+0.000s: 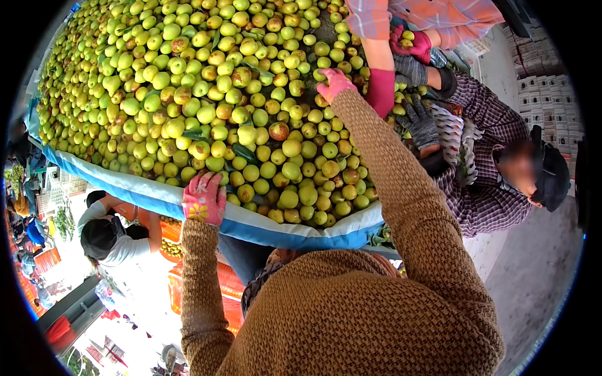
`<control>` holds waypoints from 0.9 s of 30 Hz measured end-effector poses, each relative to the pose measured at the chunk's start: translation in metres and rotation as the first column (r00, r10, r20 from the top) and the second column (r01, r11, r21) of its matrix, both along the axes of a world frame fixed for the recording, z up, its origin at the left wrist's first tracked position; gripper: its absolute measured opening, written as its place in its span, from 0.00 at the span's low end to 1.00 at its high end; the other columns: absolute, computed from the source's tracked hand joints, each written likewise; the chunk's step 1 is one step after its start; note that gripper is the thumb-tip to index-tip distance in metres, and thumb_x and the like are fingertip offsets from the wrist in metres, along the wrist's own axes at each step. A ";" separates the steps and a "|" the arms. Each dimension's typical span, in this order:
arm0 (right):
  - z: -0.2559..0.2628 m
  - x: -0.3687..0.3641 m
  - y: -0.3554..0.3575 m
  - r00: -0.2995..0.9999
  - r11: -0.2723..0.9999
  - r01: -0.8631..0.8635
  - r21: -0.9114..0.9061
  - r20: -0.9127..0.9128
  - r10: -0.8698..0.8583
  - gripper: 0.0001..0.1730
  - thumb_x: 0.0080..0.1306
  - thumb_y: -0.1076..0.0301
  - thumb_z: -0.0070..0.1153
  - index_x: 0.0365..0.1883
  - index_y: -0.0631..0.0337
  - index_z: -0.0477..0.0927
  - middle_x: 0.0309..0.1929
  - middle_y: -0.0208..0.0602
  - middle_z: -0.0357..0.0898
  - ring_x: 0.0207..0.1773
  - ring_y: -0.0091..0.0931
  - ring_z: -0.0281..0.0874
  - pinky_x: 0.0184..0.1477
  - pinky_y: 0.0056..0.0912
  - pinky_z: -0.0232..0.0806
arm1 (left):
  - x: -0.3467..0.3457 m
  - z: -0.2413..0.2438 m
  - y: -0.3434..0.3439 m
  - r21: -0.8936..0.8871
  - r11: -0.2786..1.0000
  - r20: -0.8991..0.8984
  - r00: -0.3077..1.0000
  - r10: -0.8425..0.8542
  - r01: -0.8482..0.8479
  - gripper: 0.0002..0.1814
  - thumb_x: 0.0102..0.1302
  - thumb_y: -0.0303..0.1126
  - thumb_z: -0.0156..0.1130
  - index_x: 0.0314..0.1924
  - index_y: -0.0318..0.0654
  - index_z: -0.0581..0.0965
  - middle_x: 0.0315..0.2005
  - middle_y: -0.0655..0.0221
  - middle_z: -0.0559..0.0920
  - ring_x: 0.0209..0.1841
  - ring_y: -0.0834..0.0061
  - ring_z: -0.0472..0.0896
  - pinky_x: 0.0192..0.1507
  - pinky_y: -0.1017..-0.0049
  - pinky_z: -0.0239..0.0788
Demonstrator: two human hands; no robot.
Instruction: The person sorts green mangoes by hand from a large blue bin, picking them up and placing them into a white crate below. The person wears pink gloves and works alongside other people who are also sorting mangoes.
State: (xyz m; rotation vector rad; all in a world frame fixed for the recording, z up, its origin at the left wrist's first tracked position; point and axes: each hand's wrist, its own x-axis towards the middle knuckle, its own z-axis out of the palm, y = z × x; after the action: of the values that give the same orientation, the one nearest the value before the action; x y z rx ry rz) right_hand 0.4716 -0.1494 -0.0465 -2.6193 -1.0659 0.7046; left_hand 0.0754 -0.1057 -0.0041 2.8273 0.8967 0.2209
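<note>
A broad heap of green jujubes (207, 113), some blotched brown, with a few leaves among them, spreads before me. My left hand (204, 197), in a pink flowered glove, rests on the white-and-blue fabric rim (282, 230) at the near side. Its fingertips curl toward the fruit, and whether anything is under them is hidden. My right hand (336, 85), also gloved in pink, reaches over the fruit at the right part of the heap. Its fingers are apart, close above the jujubes, and no fruit shows between them.
At the right, a co-worker's pink glove (416, 44) holds jujubes. Another person's grey gloves (418, 122) are close to my right forearm, beside white foam netting (447, 134). Orange crates (228, 286) stand below the rim; white crates (550, 103) are stacked far right.
</note>
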 end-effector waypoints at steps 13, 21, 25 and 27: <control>0.004 -0.003 0.028 0.933 0.879 -0.351 -0.322 -0.042 0.357 0.33 0.61 0.59 0.59 0.64 0.44 0.63 0.64 0.36 0.65 0.63 0.37 0.67 0.60 0.45 0.66 | 0.002 0.004 0.000 -0.035 0.999 0.052 0.998 0.035 -0.033 0.16 0.54 0.32 0.60 0.45 0.40 0.77 0.44 0.62 0.79 0.51 0.57 0.74 0.52 0.59 0.66; 0.022 0.001 0.031 0.954 0.983 -0.058 0.171 -0.279 0.105 0.32 0.62 0.53 0.58 0.64 0.41 0.65 0.70 0.39 0.56 0.62 0.36 0.68 0.62 0.43 0.64 | 0.003 0.003 0.001 -0.050 0.999 0.071 0.997 0.017 -0.013 0.15 0.54 0.30 0.60 0.43 0.40 0.77 0.43 0.61 0.79 0.49 0.56 0.75 0.50 0.59 0.68; 0.024 -0.007 0.069 0.958 0.975 -0.178 0.136 -0.201 0.203 0.29 0.61 0.56 0.59 0.61 0.41 0.66 0.70 0.39 0.54 0.66 0.38 0.63 0.63 0.40 0.62 | 0.003 0.000 0.004 -0.038 0.999 0.080 0.997 -0.005 0.008 0.15 0.55 0.32 0.60 0.44 0.42 0.77 0.44 0.64 0.78 0.50 0.58 0.75 0.49 0.59 0.68; 0.008 -0.010 0.082 0.943 0.943 -0.331 -0.041 -0.055 0.329 0.32 0.61 0.54 0.60 0.63 0.39 0.65 0.71 0.45 0.49 0.67 0.42 0.62 0.64 0.45 0.61 | 0.003 0.000 0.004 -0.040 0.999 0.087 0.996 0.000 0.003 0.15 0.55 0.32 0.60 0.44 0.42 0.77 0.44 0.64 0.78 0.50 0.58 0.74 0.49 0.59 0.68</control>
State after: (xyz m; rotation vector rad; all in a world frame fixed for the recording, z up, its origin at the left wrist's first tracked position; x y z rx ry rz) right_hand 0.4619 -0.0678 -0.0387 -2.4727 -1.5124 0.8668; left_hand 0.0782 -0.1017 -0.0041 2.7578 0.8706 0.3199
